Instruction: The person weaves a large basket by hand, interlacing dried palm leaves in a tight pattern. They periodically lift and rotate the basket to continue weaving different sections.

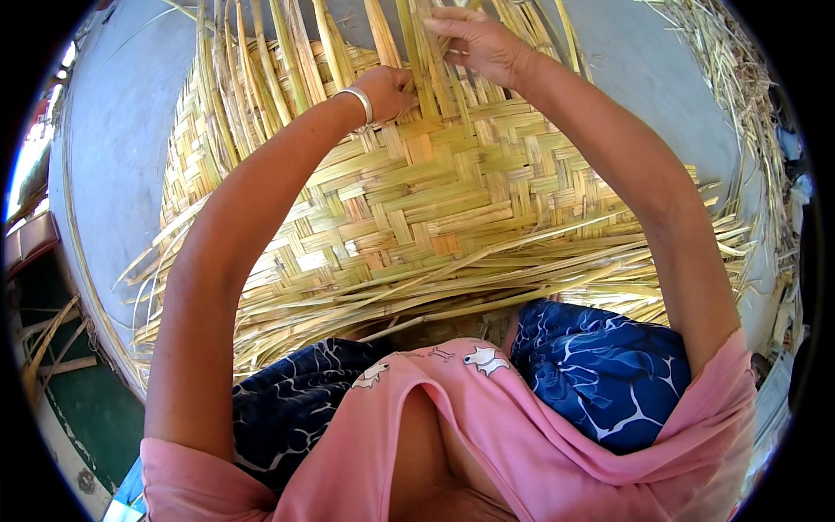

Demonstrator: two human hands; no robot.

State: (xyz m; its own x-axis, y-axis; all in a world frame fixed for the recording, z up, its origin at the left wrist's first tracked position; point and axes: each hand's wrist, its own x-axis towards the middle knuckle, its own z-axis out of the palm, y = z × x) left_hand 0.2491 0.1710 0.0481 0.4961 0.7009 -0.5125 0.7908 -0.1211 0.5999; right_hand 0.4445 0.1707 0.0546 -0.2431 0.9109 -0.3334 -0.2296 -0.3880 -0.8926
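A mat of woven reed strips (pixel 417 191), pale yellow and green, spreads in front of me. Long loose strips (pixel 291 61) stick out of its far edge. My left hand (pixel 389 93), a silver bangle at its wrist, is closed at the far part of the weave with a flat strip (pixel 412 85) at its fingers. Its fingertips are partly hidden. To the right and a little farther off, my right hand (pixel 484 45) is over the upright strips, its fingers apart and pointing left. No strip shows gripped in it.
Long loose reed strips (pixel 487 261) lie across the mat's near side by my knees. A grey smooth floor (pixel 113 157) surrounds the mat. Reed scraps (pixel 726 65) are heaped along the right edge. At the lower left, dry stalks (pixel 52 348) lie beside a green surface.
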